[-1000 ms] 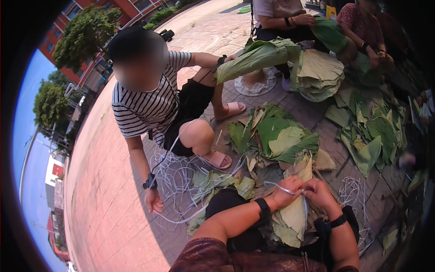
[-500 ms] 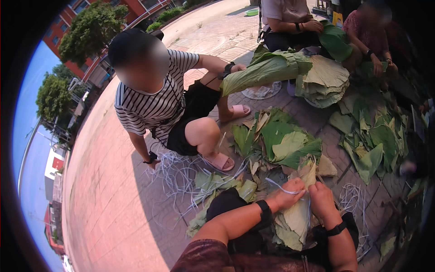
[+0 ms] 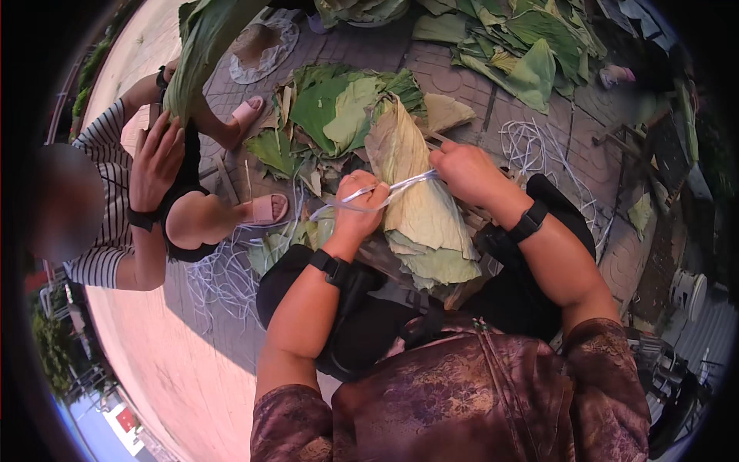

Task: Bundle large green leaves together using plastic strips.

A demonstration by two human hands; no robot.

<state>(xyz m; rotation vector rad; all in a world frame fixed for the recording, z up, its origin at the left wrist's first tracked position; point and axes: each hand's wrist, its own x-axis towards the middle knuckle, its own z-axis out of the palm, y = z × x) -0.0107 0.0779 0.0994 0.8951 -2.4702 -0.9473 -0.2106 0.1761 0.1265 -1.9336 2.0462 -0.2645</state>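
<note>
A folded bundle of pale, dried large leaves (image 3: 427, 223) stands slanted between my knees, its narrow end pointing away from me. White plastic string (image 3: 409, 183) runs across the bundle's upper middle, stretched between my hands. At the bundle's left side my left hand (image 3: 359, 204) is closed on the string, and a loose end sticks out beside its fingers. My right hand (image 3: 468, 174) is a closed fist on the right side, gripping the string's other part. The fingertips of both hands are partly hidden.
Beyond the bundle lies a heap of green and brown leaves (image 3: 331, 112); another leaf pile (image 3: 531, 46) is at the far right. Tangled white strings (image 3: 223, 281) lie left, more strings (image 3: 531, 146) right. A co-worker in a striped shirt (image 3: 104, 185) holds a rolled leaf bundle (image 3: 202, 54).
My view has tilted down toward my lap. My hands have moved apart, and the string now lies taut across the bundle. The co-worker's other hand has come up to the rolled leaves.
</note>
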